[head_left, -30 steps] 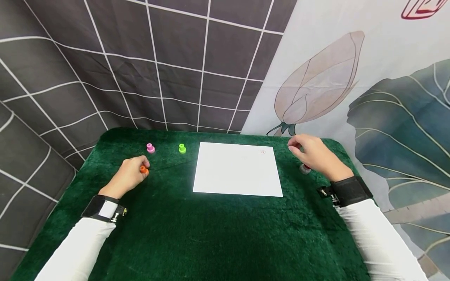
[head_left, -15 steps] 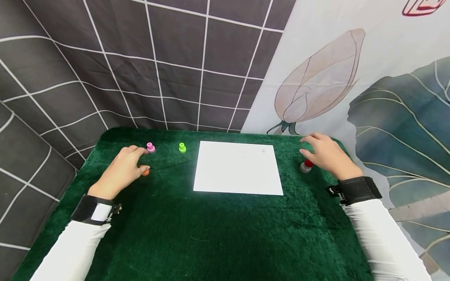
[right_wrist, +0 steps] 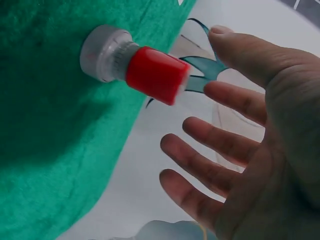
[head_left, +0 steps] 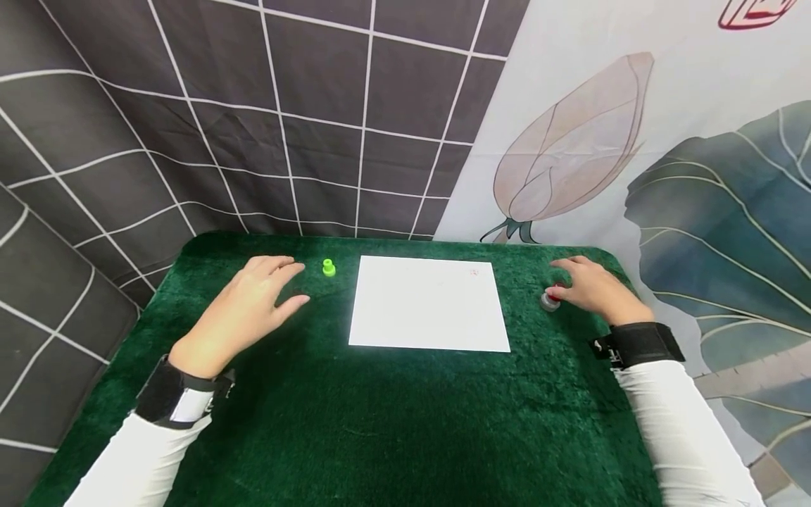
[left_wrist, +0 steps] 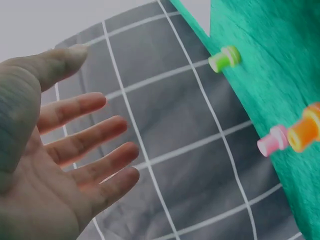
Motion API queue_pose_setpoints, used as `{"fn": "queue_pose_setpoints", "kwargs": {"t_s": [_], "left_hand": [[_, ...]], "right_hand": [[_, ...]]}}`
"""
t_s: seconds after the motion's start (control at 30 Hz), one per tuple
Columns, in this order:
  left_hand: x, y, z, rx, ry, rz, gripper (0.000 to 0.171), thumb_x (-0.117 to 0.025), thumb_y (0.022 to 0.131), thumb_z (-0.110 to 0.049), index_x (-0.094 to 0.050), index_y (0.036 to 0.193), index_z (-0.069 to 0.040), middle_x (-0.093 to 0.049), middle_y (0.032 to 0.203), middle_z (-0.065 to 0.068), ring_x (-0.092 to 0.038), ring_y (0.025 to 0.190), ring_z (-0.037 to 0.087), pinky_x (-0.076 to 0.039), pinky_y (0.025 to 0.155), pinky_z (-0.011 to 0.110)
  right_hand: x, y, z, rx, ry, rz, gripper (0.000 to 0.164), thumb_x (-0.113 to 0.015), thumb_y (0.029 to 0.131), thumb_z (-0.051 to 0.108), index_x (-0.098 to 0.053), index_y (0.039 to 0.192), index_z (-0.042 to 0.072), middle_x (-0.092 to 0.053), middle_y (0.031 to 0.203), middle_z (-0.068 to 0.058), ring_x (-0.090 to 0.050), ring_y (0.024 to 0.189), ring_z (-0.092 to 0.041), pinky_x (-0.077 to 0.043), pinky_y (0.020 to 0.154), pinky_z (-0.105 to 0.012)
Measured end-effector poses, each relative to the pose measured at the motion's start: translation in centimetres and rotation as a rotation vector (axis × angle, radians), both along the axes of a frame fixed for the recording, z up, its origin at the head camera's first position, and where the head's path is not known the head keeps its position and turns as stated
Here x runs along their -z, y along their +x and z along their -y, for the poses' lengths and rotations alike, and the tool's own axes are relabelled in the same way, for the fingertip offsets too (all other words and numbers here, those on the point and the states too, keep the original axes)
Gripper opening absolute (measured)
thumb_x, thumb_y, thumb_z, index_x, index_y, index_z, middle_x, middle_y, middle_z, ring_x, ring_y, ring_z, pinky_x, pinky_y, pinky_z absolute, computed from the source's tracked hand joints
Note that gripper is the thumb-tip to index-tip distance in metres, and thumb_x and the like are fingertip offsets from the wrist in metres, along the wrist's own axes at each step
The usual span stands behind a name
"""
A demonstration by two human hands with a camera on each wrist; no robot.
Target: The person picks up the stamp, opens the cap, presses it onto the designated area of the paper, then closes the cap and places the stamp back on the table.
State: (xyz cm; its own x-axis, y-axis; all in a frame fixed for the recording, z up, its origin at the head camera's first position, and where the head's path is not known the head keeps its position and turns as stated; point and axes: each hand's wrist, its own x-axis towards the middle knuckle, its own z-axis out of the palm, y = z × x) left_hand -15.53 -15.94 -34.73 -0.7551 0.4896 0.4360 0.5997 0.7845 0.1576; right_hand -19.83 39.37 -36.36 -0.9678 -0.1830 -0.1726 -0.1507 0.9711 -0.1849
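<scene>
My left hand (head_left: pixel 243 310) hovers over the left part of the cloth, fingers spread and holding nothing. In the head view it hides a pink piece and an orange piece. The left wrist view shows that pink stepped plastic piece (left_wrist: pixel 273 141) beside the orange one (left_wrist: pixel 305 131), both clear of the fingers. A similar lime green piece (head_left: pixel 329 267) stands right of the left hand. My right hand (head_left: pixel 592 287) is beside a red-topped stamp (head_left: pixel 549 303), its thumb overlapping it in the head view. In the right wrist view the stamp's red handle (right_wrist: pixel 157 75) lies just off the parted fingers.
A white sheet of paper (head_left: pixel 427 310) lies mid-table, bearing a small red mark (head_left: pixel 474 272) near its top right corner. Dark green velvet cloth (head_left: pixel 405 422) covers the table. Behind its far edge hangs a grey checked curtain (head_left: pixel 317 148) and a flower-printed one (head_left: pixel 570 148).
My left hand has let go of the orange piece, opened and moved right. My right hand has shifted right, its fingers unfolding beside the red-topped stamp.
</scene>
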Motion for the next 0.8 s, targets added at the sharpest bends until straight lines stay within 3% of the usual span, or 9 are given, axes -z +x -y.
{"fn": "queue_pose_setpoints", "kwargs": {"t_s": [0.17, 0.33, 0.47, 0.67, 0.8], "left_hand": [[0.3, 0.5, -1.9, 0.055, -0.035, 0.02, 0.061, -0.071, 0.086, -0.039, -0.058, 0.132, -0.002, -0.054, 0.137, 0.026, -0.048, 0.126, 0.043, -0.043, 0.102, 0.063], [1.1, 0.9, -4.0, 0.042, -0.121, 0.119, 0.074, -0.06, 0.088, -0.057, -0.047, 0.144, -0.012, -0.038, 0.153, 0.021, -0.03, 0.14, 0.042, -0.031, 0.111, 0.065], [2.1, 1.0, -5.6, 0.035, -0.171, 0.181, 0.081, -0.05, 0.088, -0.068, -0.039, 0.149, -0.018, -0.03, 0.158, 0.017, -0.02, 0.144, 0.041, -0.025, 0.113, 0.065], [3.4, 1.0, -7.4, 0.03, -0.151, 0.233, 0.083, -0.039, 0.088, -0.074, -0.034, 0.152, -0.021, -0.027, 0.159, 0.015, -0.017, 0.145, 0.04, -0.022, 0.115, 0.063], [3.4, 0.9, -7.9, 0.023, -0.104, 0.249, 0.082, -0.039, 0.088, -0.073, -0.037, 0.151, -0.02, -0.029, 0.159, 0.014, -0.02, 0.144, 0.04, -0.023, 0.116, 0.06]], "right_hand": [[1.1, 0.0, -0.1, 0.0, -0.016, 0.003, 0.059, -0.066, 0.092, 0.024, -0.046, 0.138, -0.006, -0.042, 0.135, -0.041, -0.043, 0.117, -0.057, -0.044, 0.087, -0.07], [2.0, 0.4, -0.3, -0.019, -0.051, -0.017, 0.048, -0.066, 0.091, 0.014, -0.052, 0.132, -0.008, -0.057, 0.118, -0.035, -0.058, 0.098, -0.044, -0.053, 0.073, -0.056], [2.3, 0.8, 0.1, -0.014, -0.061, -0.037, 0.039, -0.065, 0.091, 0.007, -0.057, 0.126, -0.007, -0.063, 0.11, -0.032, -0.061, 0.094, -0.041, -0.054, 0.071, -0.054], [2.7, 1.1, 0.3, 0.003, -0.041, -0.069, 0.025, -0.065, 0.09, 0.003, -0.063, 0.114, -0.005, -0.065, 0.098, -0.026, -0.062, 0.085, -0.035, -0.054, 0.067, -0.05], [2.6, 1.2, 0.7, 0.014, -0.06, -0.087, 0.024, -0.064, 0.092, 0.004, -0.062, 0.114, -0.006, -0.065, 0.1, -0.027, -0.061, 0.086, -0.035, -0.054, 0.067, -0.051]]}}
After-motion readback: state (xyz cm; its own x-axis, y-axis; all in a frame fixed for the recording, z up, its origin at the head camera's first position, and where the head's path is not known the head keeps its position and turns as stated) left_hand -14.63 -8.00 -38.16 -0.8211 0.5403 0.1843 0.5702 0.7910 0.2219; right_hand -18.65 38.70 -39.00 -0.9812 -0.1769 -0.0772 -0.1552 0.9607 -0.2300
